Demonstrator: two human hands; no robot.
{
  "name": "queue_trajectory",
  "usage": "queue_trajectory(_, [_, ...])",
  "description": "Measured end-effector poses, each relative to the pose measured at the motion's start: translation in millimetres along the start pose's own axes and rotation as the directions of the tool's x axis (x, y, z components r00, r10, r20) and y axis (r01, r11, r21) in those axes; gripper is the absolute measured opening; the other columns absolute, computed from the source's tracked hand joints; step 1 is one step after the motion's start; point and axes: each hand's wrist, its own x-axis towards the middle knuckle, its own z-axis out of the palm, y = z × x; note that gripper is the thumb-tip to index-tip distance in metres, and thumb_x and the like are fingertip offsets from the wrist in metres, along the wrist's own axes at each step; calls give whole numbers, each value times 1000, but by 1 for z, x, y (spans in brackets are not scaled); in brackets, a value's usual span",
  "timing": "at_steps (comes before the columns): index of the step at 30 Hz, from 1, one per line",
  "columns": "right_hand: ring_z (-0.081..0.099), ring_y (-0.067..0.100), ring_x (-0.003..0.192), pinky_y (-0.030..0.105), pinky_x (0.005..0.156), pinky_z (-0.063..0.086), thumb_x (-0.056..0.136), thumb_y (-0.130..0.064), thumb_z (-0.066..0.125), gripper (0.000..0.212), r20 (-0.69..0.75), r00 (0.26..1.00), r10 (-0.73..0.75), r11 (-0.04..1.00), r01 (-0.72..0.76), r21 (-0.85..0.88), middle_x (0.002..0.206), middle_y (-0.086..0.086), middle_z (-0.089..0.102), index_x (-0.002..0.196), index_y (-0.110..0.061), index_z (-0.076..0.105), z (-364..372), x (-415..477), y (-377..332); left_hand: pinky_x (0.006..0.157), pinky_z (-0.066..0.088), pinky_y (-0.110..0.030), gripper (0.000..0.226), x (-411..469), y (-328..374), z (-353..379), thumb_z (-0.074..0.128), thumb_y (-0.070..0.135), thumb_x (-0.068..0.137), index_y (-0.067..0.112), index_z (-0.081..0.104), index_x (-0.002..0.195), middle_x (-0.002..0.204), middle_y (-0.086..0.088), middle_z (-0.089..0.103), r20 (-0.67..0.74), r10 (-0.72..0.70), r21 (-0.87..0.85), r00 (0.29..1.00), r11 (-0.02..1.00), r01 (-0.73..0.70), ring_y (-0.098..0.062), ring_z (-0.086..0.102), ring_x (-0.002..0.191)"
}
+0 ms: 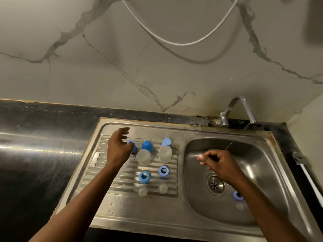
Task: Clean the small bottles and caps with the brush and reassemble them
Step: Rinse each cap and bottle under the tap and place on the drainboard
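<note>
On the ribbed drainboard (pixel 104 172) stand three blue caps (pixel 147 145), two clear small bottles (pixel 143 157), two blue screw rings (pixel 144 177) and two small clear pieces (pixel 143 191). My left hand (pixel 118 147) hovers at the leftmost blue cap (pixel 132 146), fingers spread and relaxed, thumb beside the cap. Over the sink basin (pixel 262 172) my right hand (pixel 216 163) has its fingers curled with the thumb against the fingertips; nothing shows in it. Another blue ring (pixel 237 195) lies in the basin near the drain (pixel 215 185), partly behind my right forearm.
The brush (pixel 307 175), with a white handle, lies on the dark counter right of the sink. A metal tap (pixel 244 109) arches over the basin's back right corner. Dark countertop (pixel 35 163) stretches to the left. A marbled wall with a hanging white cable rises behind.
</note>
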Motion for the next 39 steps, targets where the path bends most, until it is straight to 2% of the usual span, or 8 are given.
queue_trajectory(6, [74, 20, 81, 54, 82, 61, 95, -34, 74, 20, -5, 999, -37, 999, 37, -33, 80, 1, 77, 81, -22, 79, -36, 1, 9, 73, 52, -7, 34, -22, 77, 23, 75, 2, 92, 17, 69, 122, 119, 7, 69, 9, 160, -30, 987, 987, -160, -8, 67, 102])
queue_trajectory(12, [75, 23, 83, 54, 81, 61, 94, -41, 74, 23, -16, 1000, -13, 999, 12, -49, 81, 1, 77, 83, -22, 78, -76, 8, 41, 71, 53, -10, 18, -52, 113, 84, 78, 12, 93, 17, 75, 110, 109, 11, 75, 115, 176, -82, 978, 982, -168, -7, 71, 94])
queue_trajectory(18, [74, 10, 81, 37, 80, 60, 89, -33, 81, 13, -21, 998, 56, 996, -57, -70, 82, -5, 79, 84, -21, 79, -119, 20, 98, 68, 49, -6, 16, -85, 133, 150, 78, 18, 94, 24, 76, 108, 105, 12, 74, 225, 150, -89, 963, 987, -133, -7, 71, 87])
queue_trajectory(21, [74, 6, 87, 34, 86, 59, 82, -32, 87, 16, -47, 991, 124, 973, -131, -191, 87, -7, 79, 91, -21, 79, -131, 28, 140, 72, 52, -8, 15, -99, 138, 174, 77, 19, 95, 25, 75, 109, 107, 12, 73, 280, 151, -89, 948, 987, -131, -2, 70, 94])
queue_trajectory(26, [62, 15, 122, 31, 103, 49, 75, -35, 89, 57, -20, 963, 267, 861, -248, -445, 136, -5, 65, 128, -28, 68, -132, 32, 200, 76, 51, -11, 19, -117, 139, 207, 77, 14, 92, 23, 75, 109, 102, 16, 75, 287, 113, -72, 951, 993, -96, 6, 69, 90])
queue_trajectory(30, [49, 16, 139, 28, 108, 41, 80, -24, 84, 75, 33, 958, 286, 801, -220, -557, 156, -6, 45, 148, -28, 53, -122, 30, 222, 81, 57, -22, 22, -124, 135, 218, 79, 19, 92, 29, 75, 111, 106, 16, 76, 295, 85, -45, 952, 996, -75, -3, 72, 94])
queue_trajectory(35, [44, 19, 144, 24, 112, 34, 89, -14, 74, 65, 75, 957, 279, 763, -173, -622, 156, 0, 47, 149, -26, 52, -120, 30, 240, 85, 59, -26, 25, -126, 132, 224, 78, 18, 93, 29, 74, 115, 110, 14, 75, 305, 65, -20, 950, 998, -62, -7, 71, 99])
queue_trajectory(39, [53, 21, 137, 28, 110, 39, 94, -25, 72, 56, 116, 985, 127, 796, -31, -604, 150, 2, 55, 147, -23, 55, -129, 39, 218, 86, 62, -32, 26, -123, 131, 229, 79, 22, 93, 29, 74, 117, 110, 15, 75, 323, 64, 12, 944, 997, -71, -6, 72, 98])
